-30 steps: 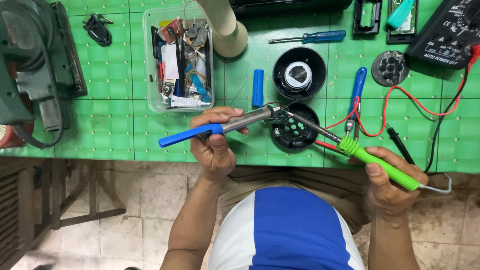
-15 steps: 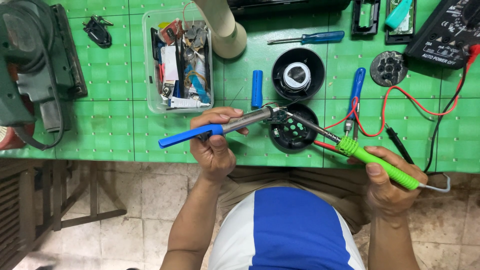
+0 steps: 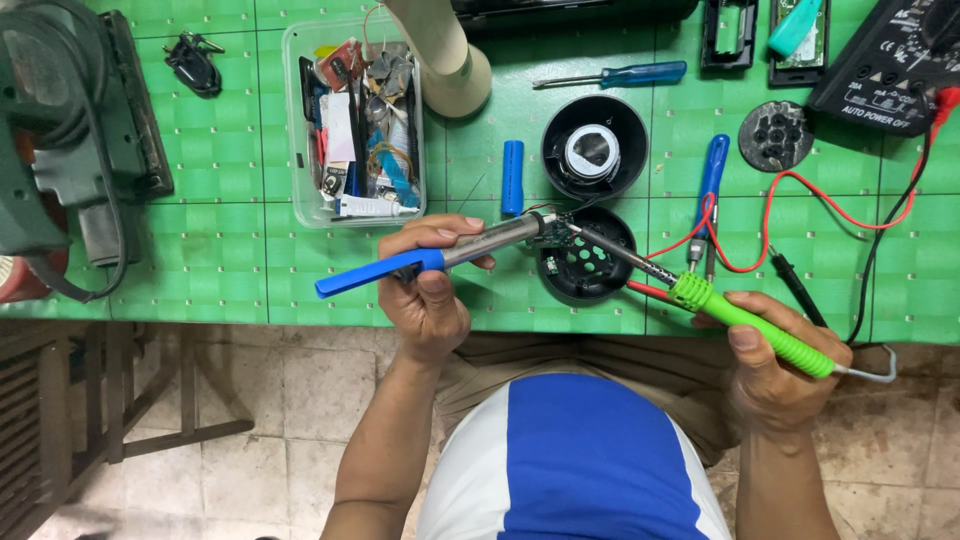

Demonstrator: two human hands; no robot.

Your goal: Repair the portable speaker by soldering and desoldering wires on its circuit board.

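My left hand (image 3: 430, 300) grips a suction tool (image 3: 480, 243) with a silver barrel and a blue handle, held nearly level. My right hand (image 3: 780, 375) holds a soldering iron by its green handle (image 3: 745, 325). Both tips meet at a small circuit board (image 3: 556, 232) on the upper left rim of a black round housing (image 3: 590, 268), which lies near the front edge of the green table (image 3: 230, 260). Thin wires run from the board.
A second black round part with a white ring (image 3: 594, 148) lies behind, with a blue cylinder (image 3: 512, 178) beside it. Also here: a clear parts box (image 3: 300, 120), blue screwdriver (image 3: 625, 75), blue-handled pliers (image 3: 708, 190), multimeter (image 3: 890, 60) with red and black leads, green power tool (image 3: 50, 150).
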